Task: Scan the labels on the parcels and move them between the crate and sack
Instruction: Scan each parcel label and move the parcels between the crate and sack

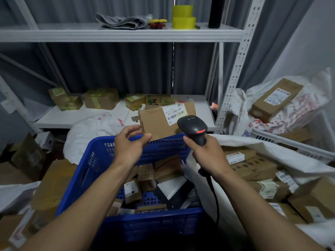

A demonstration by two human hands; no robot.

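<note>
My left hand [129,144] grips the left end of a brown cardboard parcel [157,122] and holds it up over the far rim of the blue crate [87,171]. A white barcode label [174,113] faces me on the parcel's upper right. My right hand [204,154] is closed on the handle of a black barcode scanner [193,127]. The scanner's head points at the label from just below and right of it. Its cable hangs down by my right wrist. Several small parcels lie inside the crate. To the right, a white sack [272,149] stands open, with several boxes in it.
A white metal rack [116,33] stands behind the crate; its lower shelf holds taped boxes, its upper shelf tape rolls and cloth. Another white sack [293,109] with a long box sits at right. Brown cartons [52,185] crowd the floor at left.
</note>
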